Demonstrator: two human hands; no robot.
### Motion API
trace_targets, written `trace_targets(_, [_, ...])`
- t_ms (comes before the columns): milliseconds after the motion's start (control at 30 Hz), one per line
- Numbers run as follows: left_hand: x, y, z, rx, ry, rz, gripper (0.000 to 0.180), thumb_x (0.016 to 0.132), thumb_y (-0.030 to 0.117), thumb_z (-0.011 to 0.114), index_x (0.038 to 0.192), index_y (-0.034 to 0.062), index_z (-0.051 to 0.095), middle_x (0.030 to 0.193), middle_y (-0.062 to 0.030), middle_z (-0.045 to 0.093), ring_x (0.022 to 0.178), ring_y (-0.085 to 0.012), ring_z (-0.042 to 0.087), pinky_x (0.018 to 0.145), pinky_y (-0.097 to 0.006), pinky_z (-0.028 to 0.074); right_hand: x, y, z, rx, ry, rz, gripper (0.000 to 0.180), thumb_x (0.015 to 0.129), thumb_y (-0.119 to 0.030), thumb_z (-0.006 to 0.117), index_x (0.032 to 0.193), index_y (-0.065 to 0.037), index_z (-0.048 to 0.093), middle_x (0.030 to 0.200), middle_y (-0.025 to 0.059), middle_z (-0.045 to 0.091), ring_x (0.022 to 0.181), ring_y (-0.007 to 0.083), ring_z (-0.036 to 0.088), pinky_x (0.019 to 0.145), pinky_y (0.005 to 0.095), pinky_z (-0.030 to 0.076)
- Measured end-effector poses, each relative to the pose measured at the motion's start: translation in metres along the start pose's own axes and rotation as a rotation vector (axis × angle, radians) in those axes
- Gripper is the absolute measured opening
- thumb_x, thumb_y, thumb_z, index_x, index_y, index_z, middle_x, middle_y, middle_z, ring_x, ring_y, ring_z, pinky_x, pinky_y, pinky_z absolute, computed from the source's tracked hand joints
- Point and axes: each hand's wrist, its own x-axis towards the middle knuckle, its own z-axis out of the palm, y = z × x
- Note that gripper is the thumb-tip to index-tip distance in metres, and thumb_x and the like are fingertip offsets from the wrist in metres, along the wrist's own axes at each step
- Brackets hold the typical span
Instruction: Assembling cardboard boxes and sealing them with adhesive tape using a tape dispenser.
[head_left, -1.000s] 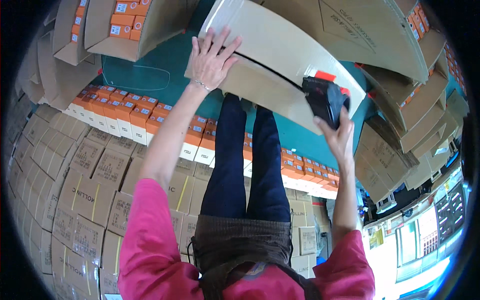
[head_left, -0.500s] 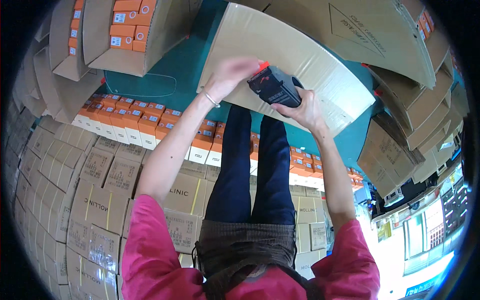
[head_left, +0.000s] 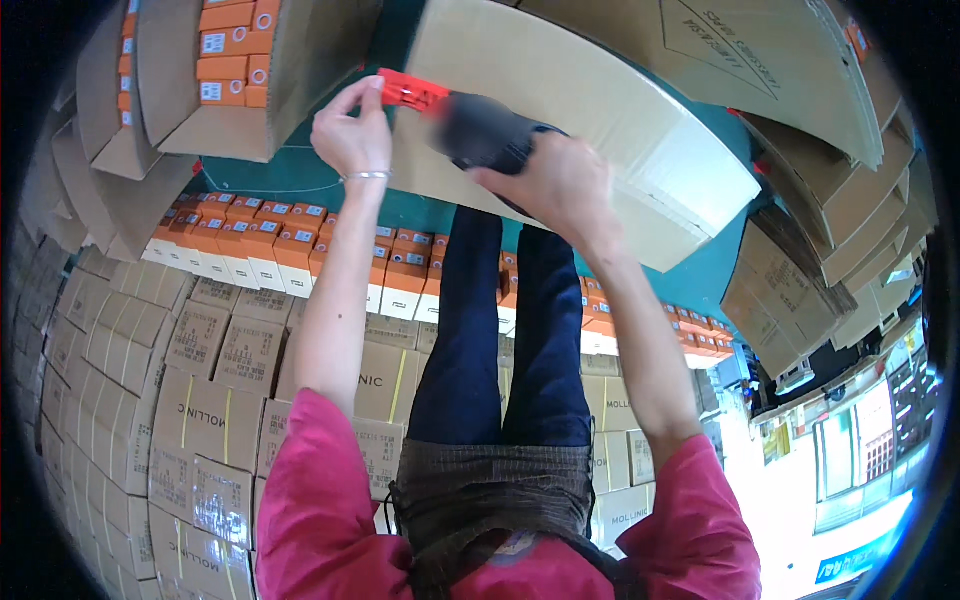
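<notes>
My left hand point(head_left: 355, 135) is closed in a pinch at the far end of a red strip point(head_left: 415, 92) with dark printing, which looks like tape. The strip stretches rightward to a black handheld dispenser point(head_left: 488, 132), whose front is smeared by motion. My right hand point(head_left: 568, 185) is wrapped round the dispenser's near right side, hiding part of it. Both are held above a large plain cardboard carton point(head_left: 640, 150).
Open cartons of orange boxes point(head_left: 222, 45) stand at the far left. Rows of orange-and-white boxes point(head_left: 292, 260) line the green surface point(head_left: 290, 172) nearer me. Stacked brown cartons point(head_left: 205, 410) fill the near left. Cardboard flaps point(head_left: 720, 50) rise at the far right.
My left hand has moved left, drawing the red strip out of the dispenser. My right hand has shifted left and away from me with the dispenser, which has turned toward the left.
</notes>
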Motion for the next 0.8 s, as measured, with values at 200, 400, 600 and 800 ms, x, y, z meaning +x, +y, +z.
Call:
trace_targets(200, [0.009,-0.025,0.020,-0.426,-0.317,-0.291,0.026,0.085,0.021,0.068,0.102,0.0010,0.071,0.116,-0.0136,0.065,0.115,-0.0196,0.056,0.093,-0.028,0.041,0.011,-0.017,-0.008,0.027,0.001,0.052,0.058,0.067,-0.058,0.072,0.088,-0.004,0.072,0.083,0.0149,0.070,0.082,0.0277,0.070,0.072,0.0378,0.055])
trace_targets(400, [-0.017,-0.013,0.023,-0.286,-0.369,-0.081,0.044,0.088,0.026,0.068,0.120,-0.0028,0.059,0.119,-0.0112,0.062,0.106,-0.0120,0.055,0.096,-0.025,0.040,0.007,0.007,-0.018,0.033,-0.053,-0.001,0.065,0.069,-0.063,0.067,0.095,-0.004,0.071,0.088,0.0158,0.070,0.089,0.0282,0.069,0.077,0.0383,0.054])
trace_targets(600, [0.000,-0.029,0.001,-0.113,-0.336,0.001,0.046,0.089,0.026,0.067,0.119,-0.0064,0.058,0.108,-0.0086,0.066,0.094,-0.0079,0.057,0.088,-0.022,0.044,-0.092,0.187,-0.025,0.082,-0.088,0.058,0.061,0.069,-0.064,0.069,0.086,-0.005,0.069,0.069,0.0111,0.065,0.068,0.0253,0.067,0.066,0.0364,0.054])
trace_targets(800, [-0.005,-0.023,0.023,-0.026,-0.316,0.075,0.047,0.091,0.029,0.063,0.120,-0.0063,0.057,0.108,-0.0102,0.067,0.095,-0.0077,0.058,0.087,-0.022,0.044,-0.106,0.352,-0.008,-0.154,0.058,0.543,0.064,0.064,-0.063,0.072,0.082,-0.002,0.071,0.082,0.0182,0.069,0.078,0.0309,0.069,0.069,0.0403,0.055])
